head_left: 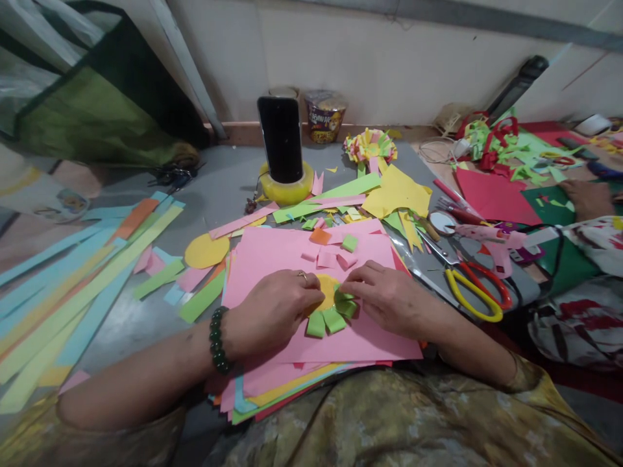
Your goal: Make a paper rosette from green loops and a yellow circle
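A yellow paper disc (327,292) lies on a stack of pink paper (263,253). Several green paper loops (334,320) line its lower and right edge. My left hand (277,301) has its fingers closed on the disc's left edge. At the right edge, my right hand (384,295) pinches one of the green loops. Above the disc are pink loops (326,259), a green loop (349,243) and an orange loop (320,235).
Scissors (474,295) and a pink glue gun (494,240) lie right. Coloured strips (97,279) spread left. A phone (281,139) stands in a yellow tape roll (287,188). Behind are a paper flower (370,146) and a cup (325,117). Another person's hand (588,198) shows right.
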The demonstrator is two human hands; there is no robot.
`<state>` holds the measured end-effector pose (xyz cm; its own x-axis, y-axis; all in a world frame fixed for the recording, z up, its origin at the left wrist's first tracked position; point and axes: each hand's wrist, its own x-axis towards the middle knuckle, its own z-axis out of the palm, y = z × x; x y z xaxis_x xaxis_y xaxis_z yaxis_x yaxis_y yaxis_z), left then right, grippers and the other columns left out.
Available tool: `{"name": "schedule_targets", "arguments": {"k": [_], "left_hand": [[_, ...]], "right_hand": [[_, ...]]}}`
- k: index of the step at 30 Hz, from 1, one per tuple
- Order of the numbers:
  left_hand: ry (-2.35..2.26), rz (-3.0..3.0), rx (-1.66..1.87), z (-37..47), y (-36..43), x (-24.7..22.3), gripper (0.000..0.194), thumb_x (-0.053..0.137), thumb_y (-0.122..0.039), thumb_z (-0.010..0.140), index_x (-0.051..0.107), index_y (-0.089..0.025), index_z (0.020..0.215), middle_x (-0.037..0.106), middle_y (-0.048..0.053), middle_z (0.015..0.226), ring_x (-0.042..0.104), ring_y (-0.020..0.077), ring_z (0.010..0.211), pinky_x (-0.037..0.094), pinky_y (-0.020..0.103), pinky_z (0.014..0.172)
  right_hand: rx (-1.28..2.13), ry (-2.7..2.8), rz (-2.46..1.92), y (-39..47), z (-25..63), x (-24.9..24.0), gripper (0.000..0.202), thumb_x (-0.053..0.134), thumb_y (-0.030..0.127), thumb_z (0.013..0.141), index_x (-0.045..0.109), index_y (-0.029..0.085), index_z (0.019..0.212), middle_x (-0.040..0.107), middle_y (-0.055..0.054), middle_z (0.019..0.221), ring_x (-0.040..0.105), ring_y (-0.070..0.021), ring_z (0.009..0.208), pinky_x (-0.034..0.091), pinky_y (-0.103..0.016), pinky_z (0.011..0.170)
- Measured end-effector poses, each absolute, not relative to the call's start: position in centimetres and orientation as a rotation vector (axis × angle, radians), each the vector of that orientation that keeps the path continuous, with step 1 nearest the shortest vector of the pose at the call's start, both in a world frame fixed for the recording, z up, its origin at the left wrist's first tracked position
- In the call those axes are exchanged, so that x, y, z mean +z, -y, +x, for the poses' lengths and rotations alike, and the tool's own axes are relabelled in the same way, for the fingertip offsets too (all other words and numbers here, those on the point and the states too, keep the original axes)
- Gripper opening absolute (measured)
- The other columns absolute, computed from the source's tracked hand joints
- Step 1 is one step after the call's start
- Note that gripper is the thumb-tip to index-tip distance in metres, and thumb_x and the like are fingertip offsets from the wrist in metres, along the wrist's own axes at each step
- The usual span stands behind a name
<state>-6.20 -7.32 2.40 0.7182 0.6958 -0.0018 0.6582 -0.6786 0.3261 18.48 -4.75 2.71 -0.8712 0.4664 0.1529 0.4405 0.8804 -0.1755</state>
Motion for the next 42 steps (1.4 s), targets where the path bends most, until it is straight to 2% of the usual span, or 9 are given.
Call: {"name": "schedule_targets", "arguments": {"k": [13, 20, 25, 29, 33, 42], "left_hand": [[-1.048, 2.605, 0.197, -6.2, 7.3, 2.3, 0.024, 0.052, -0.004, 0.087, 0.068, -0.02, 0.079, 0.072, 0.002, 0.085, 0.062, 0.019, 0.077, 0.042, 0.031, 0.07], [-1.06, 2.592, 0.173, -6.2, 7.3, 2.5, 0.025, 0.05, -0.006, 0.089, 0.069, -0.019, 0.079, 0.07, 0.004, 0.083, 0.062, 0.0193, 0.077, 0.044, 0.032, 0.071], [-1.058, 2.595, 0.15, -6.2, 7.3, 2.5, 0.025, 0.049, -0.007, 0.09, 0.07, -0.02, 0.083, 0.073, 0.005, 0.089, 0.065, 0.0202, 0.082, 0.046, 0.032, 0.073], [-1.06, 2.603, 0.131, -6.2, 7.4, 2.5, 0.025, 0.05, -0.005, 0.088, 0.07, -0.02, 0.082, 0.072, 0.004, 0.088, 0.065, 0.0203, 0.083, 0.046, 0.032, 0.074], [-1.074, 2.599, 0.115, -6.2, 7.3, 2.6, 0.025, 0.05, -0.006, 0.088, 0.069, -0.02, 0.08, 0.072, 0.004, 0.088, 0.064, 0.0203, 0.082, 0.045, 0.032, 0.072], [-1.068, 2.606, 0.097, -6.1, 7.4, 2.7, 0.025, 0.05, -0.005, 0.087, 0.07, -0.02, 0.083, 0.073, 0.005, 0.09, 0.066, 0.021, 0.084, 0.047, 0.032, 0.075]], "right_hand": [[0.109, 2.815, -0.621, 4.7, 18.4, 1.8, 0.024, 0.055, 0.001, 0.088, 0.072, 0.016, 0.096, 0.068, -0.011, 0.09, 0.058, -0.0211, 0.085, 0.05, -0.03, 0.068], [0.038, 2.788, -0.59, 4.7, 18.2, 2.5, 0.032, 0.051, -0.001, 0.089, 0.071, 0.015, 0.108, 0.068, -0.015, 0.109, 0.059, -0.0246, 0.101, 0.055, -0.035, 0.077], [0.044, 2.846, -0.54, 4.9, 17.7, 2.4, 0.026, 0.052, 0.003, 0.091, 0.073, 0.016, 0.097, 0.069, -0.015, 0.109, 0.058, -0.0246, 0.097, 0.056, -0.037, 0.078], [0.091, 2.844, -0.53, 4.9, 17.7, 2.6, 0.025, 0.05, 0.002, 0.091, 0.071, 0.015, 0.094, 0.07, -0.014, 0.107, 0.059, -0.0247, 0.095, 0.056, -0.037, 0.078], [0.231, 2.719, -0.631, 4.7, 18.3, 3.1, 0.027, 0.045, -0.002, 0.09, 0.064, 0.014, 0.1, 0.071, -0.013, 0.103, 0.062, -0.0227, 0.096, 0.056, -0.035, 0.079], [0.526, 2.647, -0.854, 4.7, 18.3, 2.7, 0.021, 0.048, 0.007, 0.092, 0.06, 0.019, 0.103, 0.07, -0.007, 0.094, 0.066, -0.0189, 0.088, 0.055, -0.031, 0.072]]}}
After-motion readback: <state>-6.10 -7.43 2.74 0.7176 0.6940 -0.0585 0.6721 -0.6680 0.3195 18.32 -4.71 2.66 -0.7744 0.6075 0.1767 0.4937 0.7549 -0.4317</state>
